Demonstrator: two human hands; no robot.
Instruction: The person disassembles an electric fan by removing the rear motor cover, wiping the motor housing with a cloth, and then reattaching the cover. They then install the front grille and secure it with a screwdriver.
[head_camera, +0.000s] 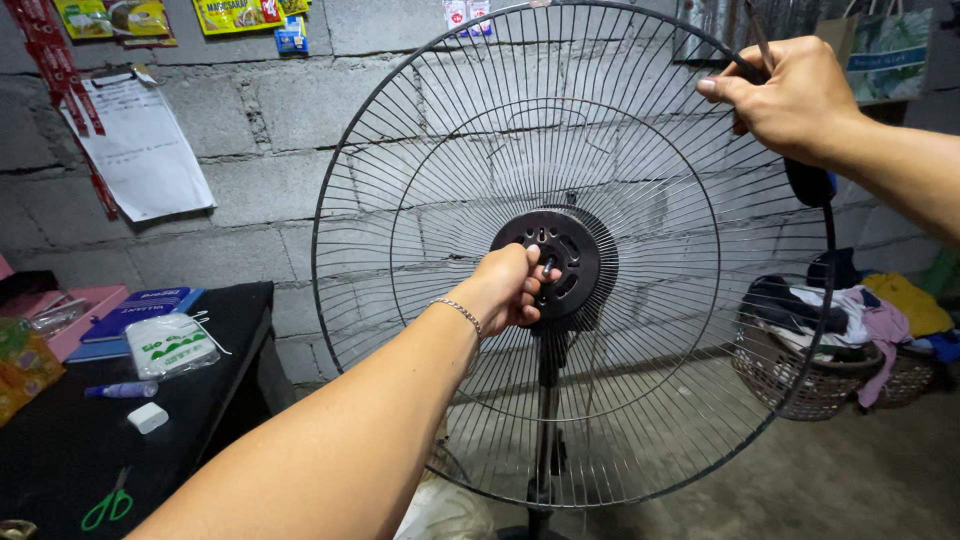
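Where the black desk (60, 450) fills the 8 o'clock corner, it carries green-handled scissors (108, 503), a small white block (147, 417), a pen (122, 390), a folded white bag (170, 345) and a blue book (140, 308). Above it, at 10 o'clock, a sheet of paper (145, 150) hangs on the grey block wall (250, 200).

Rising from 7 o'clock toward the centre, the left hand (505, 288) wears a thin bracelet (462, 313), and its fingers (528, 270) are closed around the small knob on the black hub (570, 262) in the middle of the round wire fan guard (640, 400). That guard stands upright on a pole (547, 400) and takes up the centre of the view.

At 2 o'clock the right hand (790, 95) has its fingers curled over the guard's upper rim, gripping it together with a thin dark tool (760, 40) whose kind I cannot tell. At 4 o'clock, well apart from the fan, a woven basket (800, 385) heaped with clothes (860, 315) sits on the concrete floor (850, 480).
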